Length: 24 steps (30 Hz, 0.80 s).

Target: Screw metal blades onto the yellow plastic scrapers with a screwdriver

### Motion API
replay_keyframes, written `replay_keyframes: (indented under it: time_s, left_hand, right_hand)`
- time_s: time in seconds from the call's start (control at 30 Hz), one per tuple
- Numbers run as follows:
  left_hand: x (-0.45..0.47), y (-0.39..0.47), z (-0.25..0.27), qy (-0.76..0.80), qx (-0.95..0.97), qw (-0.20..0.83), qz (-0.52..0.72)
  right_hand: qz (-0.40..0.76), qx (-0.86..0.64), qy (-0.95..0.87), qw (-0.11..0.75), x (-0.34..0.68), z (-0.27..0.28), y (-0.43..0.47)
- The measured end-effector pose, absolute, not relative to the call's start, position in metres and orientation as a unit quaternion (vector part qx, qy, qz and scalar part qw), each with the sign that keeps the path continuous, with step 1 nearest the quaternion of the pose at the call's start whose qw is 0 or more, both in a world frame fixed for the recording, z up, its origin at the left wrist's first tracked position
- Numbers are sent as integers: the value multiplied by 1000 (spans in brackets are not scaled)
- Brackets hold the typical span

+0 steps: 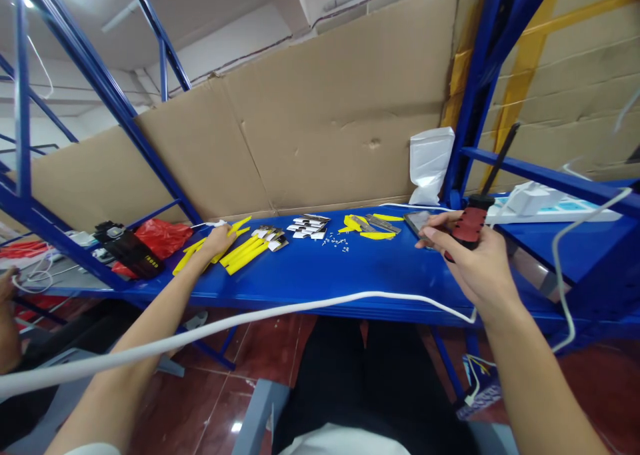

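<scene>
My right hand (480, 261) grips a screwdriver (471, 223) by its red and black handle, its dark shaft tilted up and away. At the left, my left hand (217, 240) reaches onto a group of long yellow plastic pieces (187, 258); its fingertips are hidden. Beside it lie more yellow strips (245, 253) with black-and-white ends. A small stack of black-and-white pieces (309, 226) sits farther right. Tiny scattered parts (337, 243) lie near yellow and grey pieces (373, 226). Behind my right fingers is a flat dark object (417, 223), partly hidden.
A white cable (300, 306) crosses in front of the blue table (320, 275). A black box-like object (127, 249) and red plastic bag (157, 238) stand left. A white pouch (430, 165) leans against cardboard (340, 108). A power strip (545, 205) lies right. Another person's hand (7, 288) shows far left.
</scene>
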<state>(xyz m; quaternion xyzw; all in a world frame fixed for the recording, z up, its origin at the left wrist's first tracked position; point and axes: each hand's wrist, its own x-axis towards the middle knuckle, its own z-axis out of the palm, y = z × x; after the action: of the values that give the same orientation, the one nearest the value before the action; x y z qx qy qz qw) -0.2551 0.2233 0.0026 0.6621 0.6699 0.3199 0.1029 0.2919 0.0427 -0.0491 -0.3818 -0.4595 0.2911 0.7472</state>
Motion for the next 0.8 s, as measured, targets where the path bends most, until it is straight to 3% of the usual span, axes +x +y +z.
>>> replay_keyframes:
  time_s: [0.13, 0.23, 0.33, 0.4, 0.47, 0.8]
  left_hand:
    - [-240, 211, 17, 657, 632, 54, 408]
    - [-215, 198, 24, 622, 632, 79, 456]
    - [-176, 174, 26, 562, 652, 148, 488]
    - [-146, 154, 27, 439, 642, 298, 553]
    - [-117, 133, 26, 355, 626, 374, 585]
    - [-39, 107, 0, 301, 606, 544, 496]
  right_hand:
    - [290, -382, -462, 746, 297, -54, 47]
    - [295, -383, -460, 745, 296, -54, 49]
    - [302, -381, -460, 743, 293, -54, 49]
    - [305, -377, -465, 741, 291, -55, 49]
    - [301, -377, -476, 735, 290, -55, 49]
    - [261, -426, -527, 688, 300, -57, 51]
